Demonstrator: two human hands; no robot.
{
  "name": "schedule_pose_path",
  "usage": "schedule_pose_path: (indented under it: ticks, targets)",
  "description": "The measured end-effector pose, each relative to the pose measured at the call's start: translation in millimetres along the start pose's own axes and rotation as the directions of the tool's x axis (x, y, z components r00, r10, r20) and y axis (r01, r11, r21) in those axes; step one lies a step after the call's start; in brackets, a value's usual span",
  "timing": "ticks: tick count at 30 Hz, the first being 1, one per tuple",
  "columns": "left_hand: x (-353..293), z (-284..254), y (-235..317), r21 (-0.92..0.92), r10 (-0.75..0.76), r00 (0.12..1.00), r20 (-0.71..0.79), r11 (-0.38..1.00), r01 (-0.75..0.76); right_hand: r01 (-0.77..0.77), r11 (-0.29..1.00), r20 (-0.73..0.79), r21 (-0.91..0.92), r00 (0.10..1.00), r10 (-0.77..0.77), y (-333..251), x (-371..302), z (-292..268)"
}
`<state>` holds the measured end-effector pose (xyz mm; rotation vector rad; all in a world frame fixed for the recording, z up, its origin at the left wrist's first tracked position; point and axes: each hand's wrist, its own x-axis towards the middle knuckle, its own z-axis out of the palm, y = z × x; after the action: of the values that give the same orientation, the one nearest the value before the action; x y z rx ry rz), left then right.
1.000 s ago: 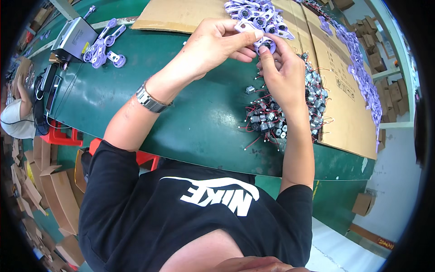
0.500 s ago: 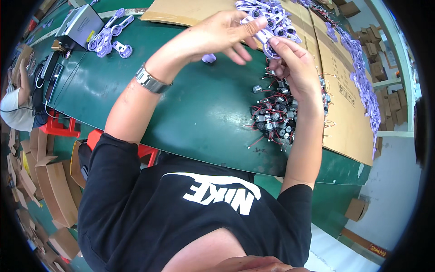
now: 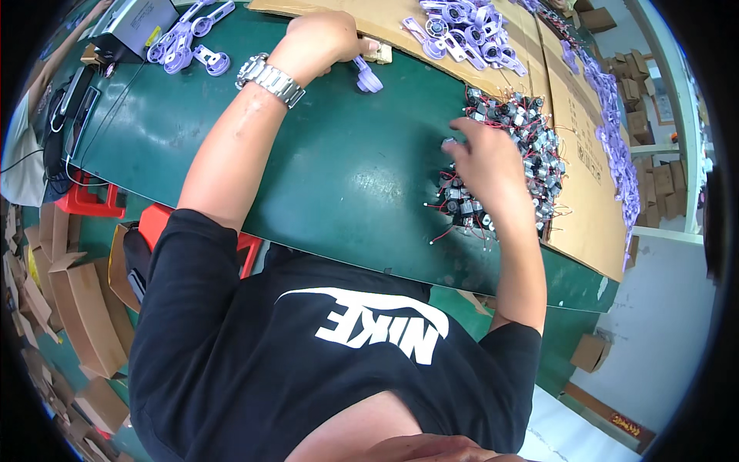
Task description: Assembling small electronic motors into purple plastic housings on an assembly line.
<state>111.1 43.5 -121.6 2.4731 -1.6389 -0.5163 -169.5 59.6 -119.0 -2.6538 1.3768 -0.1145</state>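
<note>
My left hand, with a metal-band watch on its wrist, is closed at the table's far side. The narrow end of a purple plastic part runs under its curled fingers, and the round end sticks out. Its thumb side meets a small beige block. My right hand, slightly blurred, reaches over a pile of small motors with red and black wires. Its thumb and forefinger are apart beside a loose silver motor at the pile's left edge.
A heap of purple parts lies on flat cardboard at the back right, with more along its right edge. At the left stand several purple parts and a grey box-shaped device. The green table carries everything.
Both hands have separated. The purple part held in my right hand is out of it, and that hand has come down to the motors. My left hand has moved left and closed.
</note>
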Motion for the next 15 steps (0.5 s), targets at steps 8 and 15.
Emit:
schedule_pose_path:
  ticks: [8,15]
  targets:
    - [30,-4,-19,-0.419,0.18,0.976,0.126,0.901,-0.112,-0.006,0.996,0.091,0.085,0.996,-0.002,5,14,-6]
    - [22,-9,-13,-0.947,0.521,0.854,0.009,0.278,-0.159,0.075,0.517,-0.104,0.852,0.994,0.027,3,15,-48]
